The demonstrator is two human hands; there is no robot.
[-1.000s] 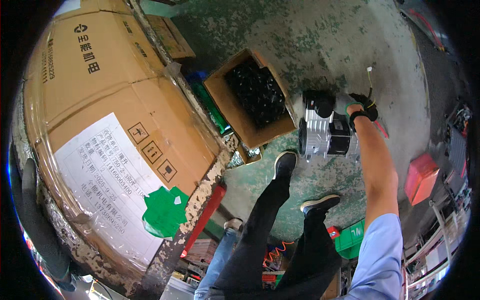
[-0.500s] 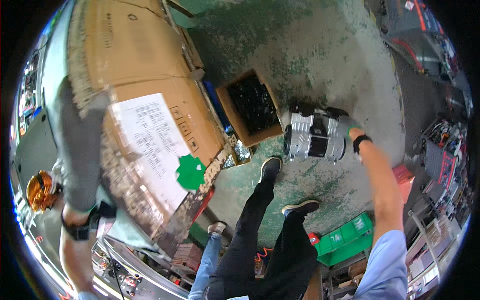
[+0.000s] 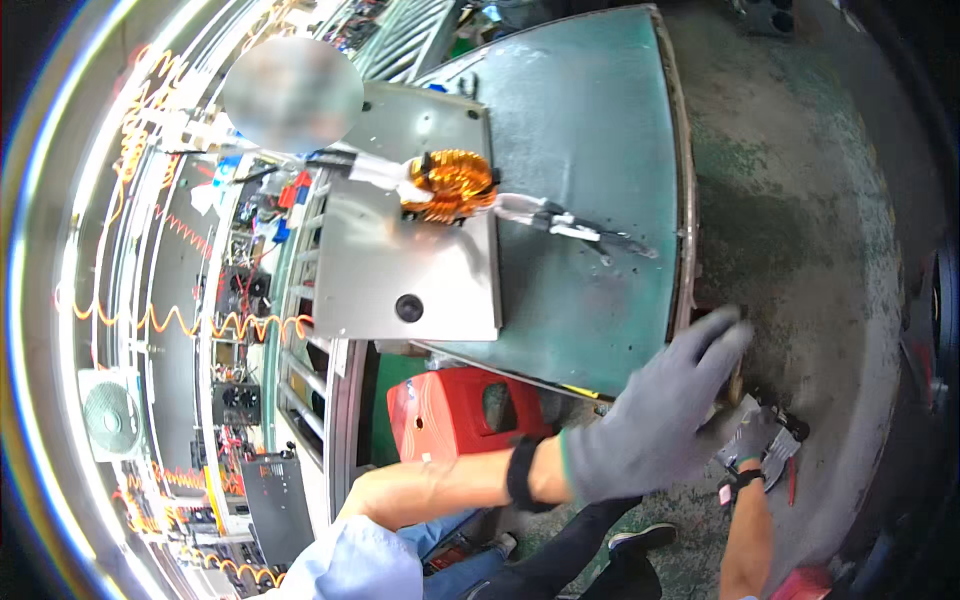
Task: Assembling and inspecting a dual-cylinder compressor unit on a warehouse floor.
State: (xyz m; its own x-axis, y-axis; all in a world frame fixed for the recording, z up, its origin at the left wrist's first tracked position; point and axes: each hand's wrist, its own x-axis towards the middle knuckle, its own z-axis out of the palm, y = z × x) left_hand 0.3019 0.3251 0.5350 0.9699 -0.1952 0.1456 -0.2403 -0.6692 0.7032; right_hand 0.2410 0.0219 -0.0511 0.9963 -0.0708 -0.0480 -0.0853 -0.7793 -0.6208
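My left hand (image 3: 640, 430), in a grey work glove with a black wristband, reaches out past the near right corner of the green-topped table (image 3: 580, 310). Its fingers are stretched out, with nothing seen in them. Lower down on the right, my gloved right hand (image 3: 752, 437) grips a silver ribbed metal housing (image 3: 778, 455), partly hidden by the hand. On the table a grey metal panel (image 3: 360, 280) carries an orange copper coil (image 3: 452, 187). White-sleeved leads with dark ends extend from both sides of the coil.
A red plastic case (image 3: 455, 412) stands below the table's near edge. To the left run metal rollers, orange coiled hoses (image 3: 235, 325) and a round-grilled fan (image 3: 110, 415). Another person's jeans-clad leg (image 3: 440, 530) is close to mine. Green-grey worn floor (image 3: 760, 220) lies right of the table.
The view has swung left, bringing the coil and panel to the middle. The cardboard sheet has left view. My left hand has moved right; my right hand stays at the silver housing.
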